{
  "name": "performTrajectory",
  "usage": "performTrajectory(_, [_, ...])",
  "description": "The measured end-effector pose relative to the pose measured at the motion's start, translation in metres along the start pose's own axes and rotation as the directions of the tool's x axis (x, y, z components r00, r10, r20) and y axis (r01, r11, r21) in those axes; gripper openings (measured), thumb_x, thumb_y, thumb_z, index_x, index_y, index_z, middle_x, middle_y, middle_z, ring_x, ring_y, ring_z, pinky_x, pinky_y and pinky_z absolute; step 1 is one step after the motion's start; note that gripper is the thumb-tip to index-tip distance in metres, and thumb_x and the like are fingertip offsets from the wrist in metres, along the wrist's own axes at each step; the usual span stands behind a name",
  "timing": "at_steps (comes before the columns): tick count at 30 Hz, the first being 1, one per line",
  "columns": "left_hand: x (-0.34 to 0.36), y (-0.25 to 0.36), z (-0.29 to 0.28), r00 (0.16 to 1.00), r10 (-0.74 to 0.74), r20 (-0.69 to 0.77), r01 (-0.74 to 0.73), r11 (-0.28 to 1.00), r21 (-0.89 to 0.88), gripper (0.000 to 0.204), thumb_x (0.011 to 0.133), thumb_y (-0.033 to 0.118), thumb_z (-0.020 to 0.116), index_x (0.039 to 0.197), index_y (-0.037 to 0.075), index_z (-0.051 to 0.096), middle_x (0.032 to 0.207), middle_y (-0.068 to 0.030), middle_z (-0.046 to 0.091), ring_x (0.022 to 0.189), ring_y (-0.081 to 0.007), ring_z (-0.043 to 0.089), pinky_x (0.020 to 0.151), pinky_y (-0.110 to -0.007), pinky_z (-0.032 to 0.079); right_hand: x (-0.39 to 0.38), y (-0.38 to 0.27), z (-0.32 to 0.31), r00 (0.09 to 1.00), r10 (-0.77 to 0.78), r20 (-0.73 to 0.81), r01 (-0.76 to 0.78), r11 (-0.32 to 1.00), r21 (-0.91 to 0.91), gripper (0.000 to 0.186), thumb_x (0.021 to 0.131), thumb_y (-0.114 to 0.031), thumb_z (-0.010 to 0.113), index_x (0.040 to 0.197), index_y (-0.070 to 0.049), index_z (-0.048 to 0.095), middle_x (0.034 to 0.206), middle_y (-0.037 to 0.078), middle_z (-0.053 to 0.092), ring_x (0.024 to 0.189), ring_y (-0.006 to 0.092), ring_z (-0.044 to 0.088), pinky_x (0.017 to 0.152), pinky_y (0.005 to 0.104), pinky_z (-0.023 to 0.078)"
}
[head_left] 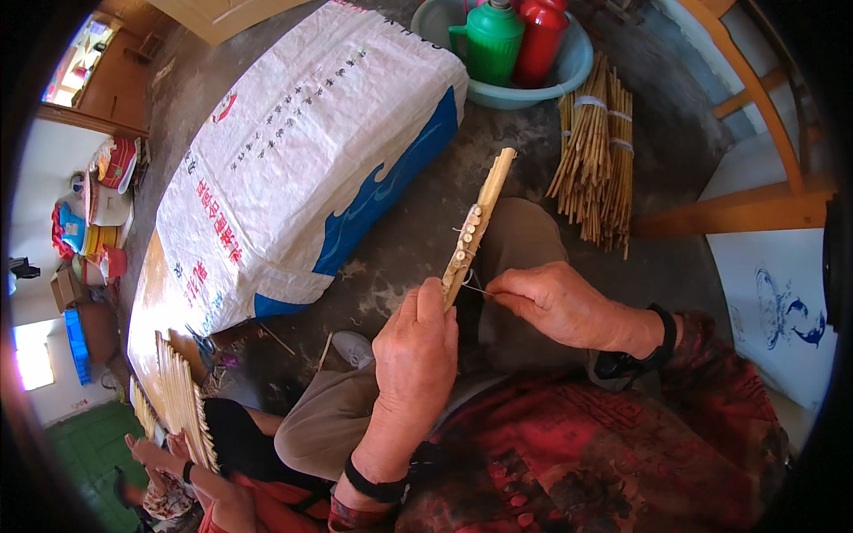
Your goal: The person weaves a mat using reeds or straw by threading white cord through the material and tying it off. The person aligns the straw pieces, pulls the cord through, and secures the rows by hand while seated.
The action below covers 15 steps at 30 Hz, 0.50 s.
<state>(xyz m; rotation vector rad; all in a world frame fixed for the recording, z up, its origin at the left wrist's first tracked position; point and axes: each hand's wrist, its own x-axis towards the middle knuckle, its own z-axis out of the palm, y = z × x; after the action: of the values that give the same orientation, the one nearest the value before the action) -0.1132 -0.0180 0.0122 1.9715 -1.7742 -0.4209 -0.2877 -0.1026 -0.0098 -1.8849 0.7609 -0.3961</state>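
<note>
My left hand (416,355) is closed round the lower end of a narrow piece of pale plant stalks (487,197), held up at a slant in front of me. Round cut stalk ends line its side. To its right, my right hand (555,306) pinches a thin pale thread (474,286) between thumb and forefinger; the thread runs to the stalk piece near my left fingers. Whether a needle is in the pinch is too small to tell. My knees are beneath both hands.
A large white-and-blue woven sack (293,151) covers something to the left. Tied stalk bundles (595,160) lie at far right, near a blue basin (569,75) holding a green flask (494,44) and a red one (540,44). Another person's hands (164,451) are near a row of stalks (185,400) at lower left.
</note>
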Motion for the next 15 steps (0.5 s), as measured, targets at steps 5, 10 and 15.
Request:
performTrajectory(5, [0.0014,-0.0003,-0.0031,1.0,0.005,0.022,-0.005,1.0,-0.007,0.035,0.074,0.001,0.066,0.106,-0.002,0.053,0.093,-0.0196,0.06,0.081,-0.038,0.061,0.067,-0.041,0.049,0.0013,0.0011,0.0021,1.0,-0.015,-0.018,0.015,1.0,-0.008,0.013,0.086,-0.011,0.059,0.095,-0.001,0.061,0.084,0.02,0.064,0.079,0.0371,0.063,0.066,0.0417,0.05])
performTrajectory(10, [0.0025,-0.0005,-0.0042,0.999,0.002,0.034,-0.002,1.0,0.007,0.035,0.073,0.001,0.066,0.105,-0.001,0.053,0.092,-0.019,0.06,0.081,-0.0373,0.061,0.066,-0.041,0.049,-0.0001,0.0033,0.0048,0.999,-0.03,-0.037,0.029,0.999,-0.039,0.013,0.086,-0.012,0.06,0.094,-0.001,0.061,0.082,0.02,0.064,0.077,0.0373,0.063,0.065,0.0429,0.05])
performTrajectory(15, [0.0023,-0.0018,-0.0045,1.0,0.005,0.021,-0.006,1.0,0.01,0.035,0.073,0.001,0.066,0.105,-0.001,0.053,0.091,-0.0188,0.06,0.08,-0.0373,0.061,0.066,-0.04,0.049,0.0011,0.004,0.0075,0.995,-0.069,-0.067,0.064,0.995,-0.073,0.012,0.086,-0.011,0.06,0.094,-0.002,0.06,0.08,0.02,0.063,0.077,0.0368,0.063,0.064,0.0429,0.049])
